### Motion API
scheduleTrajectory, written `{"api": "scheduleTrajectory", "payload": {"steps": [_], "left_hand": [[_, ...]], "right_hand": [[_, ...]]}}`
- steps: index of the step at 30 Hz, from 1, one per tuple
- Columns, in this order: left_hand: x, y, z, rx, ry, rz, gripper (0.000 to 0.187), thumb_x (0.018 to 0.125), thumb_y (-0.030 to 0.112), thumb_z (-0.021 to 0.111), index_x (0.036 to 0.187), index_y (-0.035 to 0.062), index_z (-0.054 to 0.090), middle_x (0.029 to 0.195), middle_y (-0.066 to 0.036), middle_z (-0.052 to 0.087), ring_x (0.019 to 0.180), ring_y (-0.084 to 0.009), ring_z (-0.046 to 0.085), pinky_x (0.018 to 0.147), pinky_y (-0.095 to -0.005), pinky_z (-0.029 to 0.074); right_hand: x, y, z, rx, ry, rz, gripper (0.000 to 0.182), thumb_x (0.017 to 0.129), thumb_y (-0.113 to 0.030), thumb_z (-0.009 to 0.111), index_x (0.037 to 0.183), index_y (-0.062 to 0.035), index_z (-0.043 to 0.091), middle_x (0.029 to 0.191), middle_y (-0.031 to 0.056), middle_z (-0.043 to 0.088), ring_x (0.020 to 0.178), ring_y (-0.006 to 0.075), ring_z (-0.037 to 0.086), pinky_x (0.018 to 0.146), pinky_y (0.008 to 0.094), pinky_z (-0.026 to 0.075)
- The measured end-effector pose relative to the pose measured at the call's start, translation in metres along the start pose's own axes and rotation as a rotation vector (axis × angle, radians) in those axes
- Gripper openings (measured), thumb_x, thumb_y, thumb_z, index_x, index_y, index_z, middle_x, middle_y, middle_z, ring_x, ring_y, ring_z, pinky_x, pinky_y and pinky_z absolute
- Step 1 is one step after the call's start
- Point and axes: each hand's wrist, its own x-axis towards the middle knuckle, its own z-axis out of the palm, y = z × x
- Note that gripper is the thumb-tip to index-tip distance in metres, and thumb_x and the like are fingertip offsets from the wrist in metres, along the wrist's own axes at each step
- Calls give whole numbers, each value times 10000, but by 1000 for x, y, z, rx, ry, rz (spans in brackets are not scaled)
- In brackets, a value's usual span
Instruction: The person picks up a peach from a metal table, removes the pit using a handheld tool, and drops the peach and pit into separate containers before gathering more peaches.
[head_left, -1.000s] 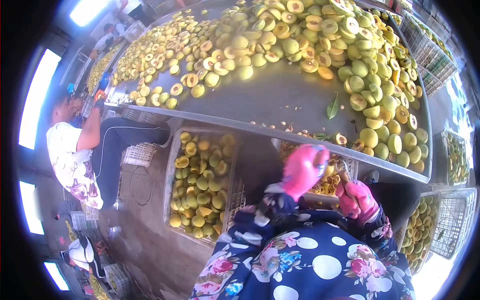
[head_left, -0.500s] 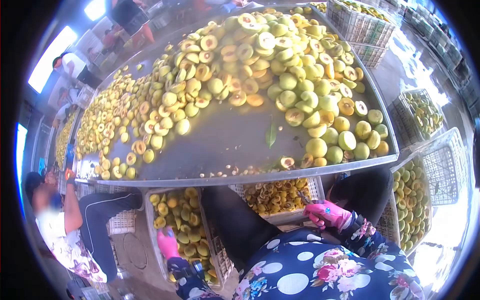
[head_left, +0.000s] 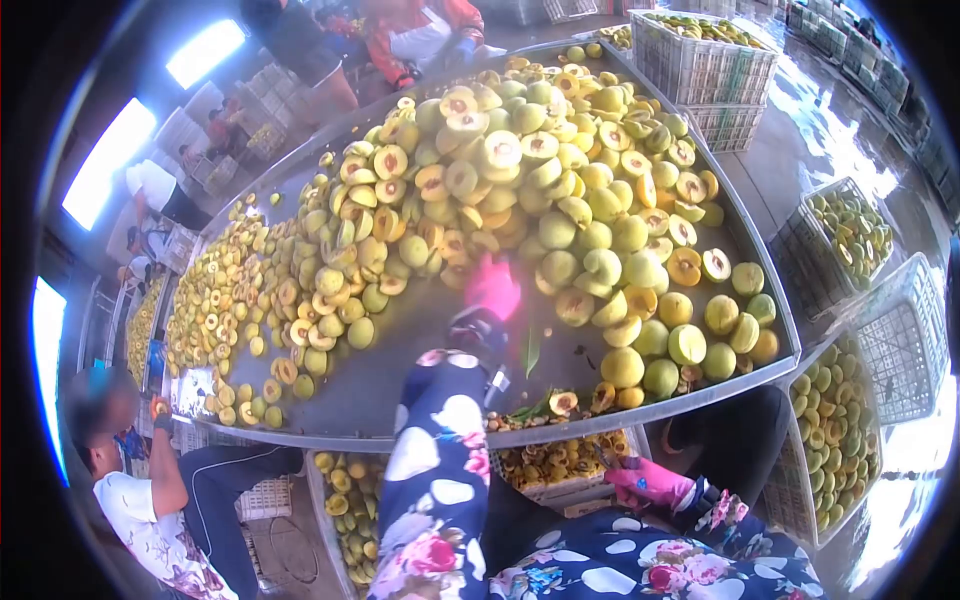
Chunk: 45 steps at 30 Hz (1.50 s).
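Note:
My left hand (head_left: 493,287), in a pink glove with a flowered sleeve, reaches out over the metal table (head_left: 400,400). It touches the near edge of a big pile of yellow-green fruit halves (head_left: 520,190); its fingers are hidden behind the glove's back. My right hand (head_left: 650,482), also gloved in pink, is below the table edge and shut on a small dark tool (head_left: 604,456). It is held over a white crate of cut fruit pieces (head_left: 560,468). Whole fruits (head_left: 660,375) lie at the table's near right corner.
Under the table at left stands a crate of halves (head_left: 345,510). A person (head_left: 150,510) sits at the lower left. Wire crates of fruit stand at the right (head_left: 850,230), (head_left: 830,440), with another on the far end (head_left: 700,55). More people (head_left: 400,40) work at the far side.
My left hand has come up from the low crate at the left and reached onto the table to the pile. My right hand has stayed by the crate with the tool.

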Motion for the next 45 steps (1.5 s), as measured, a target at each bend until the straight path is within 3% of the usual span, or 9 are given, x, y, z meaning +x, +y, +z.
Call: {"api": "scheduleTrajectory", "payload": {"steps": [11, 14, 18, 23, 27, 32, 38, 42, 45], "left_hand": [[-174, -105, -141, -429, 249, -31, 218, 842, 32, 597, 1053, 15, 646, 1043, -128, 658, 979, -223, 624, 874, -308, 471], [-286, -180, -170, -548, 183, -697, 272, 831, 5, 572, 1099, 1, 619, 1014, -154, 655, 946, -259, 625, 819, -340, 477], [-383, -244, -154, 146, -130, -707, 320, 813, 34, 612, 1130, -5, 593, 994, -121, 658, 914, -208, 634, 753, -323, 492], [-243, -137, -155, -974, -75, -656, 358, 788, -46, 580, 1145, -17, 577, 1100, -114, 623, 971, -181, 633, 766, -279, 510], [-113, -21, -112, -653, -213, -119, 250, 831, 132, 621, 1033, -15, 624, 902, -163, 668, 889, -281, 660, 742, -322, 504], [-37, 79, -49, -732, -631, -438, 429, 801, 340, 659, 975, -50, 620, 860, -173, 668, 724, -295, 648, 640, -361, 497], [-57, 93, -23, -1036, -331, -485, 470, 759, 239, 725, 1103, -33, 556, 752, -61, 610, 575, -132, 547, 478, -279, 444], [-87, 76, -79, -1477, -485, -598, 379, 817, 123, 664, 1160, 16, 541, 929, -59, 632, 688, -102, 564, 550, -241, 464], [-124, 57, -96, -2325, -492, -795, 316, 847, 144, 566, 1139, 28, 541, 1126, -163, 578, 1078, -281, 522, 855, -492, 461]], "right_hand": [[-3, -1, 4, -29, -39, -14, 282, 896, -336, 583, 952, -65, 528, 687, 9, 534, 517, 88, 505, 455, 215, 415], [-2, -1, 6, -29, -72, -1, 284, 901, -336, 576, 980, -70, 516, 691, 0, 518, 510, 83, 490, 453, 208, 410], [1, -4, 9, -47, -124, 5, 369, 901, -361, 567, 1095, -62, 475, 698, 2, 504, 519, 80, 485, 451, 212, 405], [5, 4, 6, -19, -153, -31, 421, 907, -358, 554, 1176, -56, 435, 706, 8, 504, 525, 76, 484, 439, 215, 398], [0, 2, 3, -29, -89, -55, 365, 903, -364, 563, 1062, -49, 466, 708, 23, 520, 519, 90, 499, 456, 220, 425], [-5, 1, 0, -76, -52, -110, 384, 900, -374, 566, 1057, -40, 461, 710, 26, 519, 522, 91, 503, 460, 226, 431], [-8, 2, -1, -136, -92, -150, 477, 897, -402, 545, 1161, -14, 464, 772, 45, 549, 588, 92, 510, 519, 240, 427], [-11, 2, -2, -154, -94, -225, 437, 904, -379, 554, 1134, -14, 488, 772, 44, 554, 599, 98, 519, 546, 237, 437], [-20, -4, 3, -102, -90, -317, 343, 921, -331, 550, 1064, -23, 503, 746, 31, 543, 591, 90, 505, 562, 234, 434]]}}
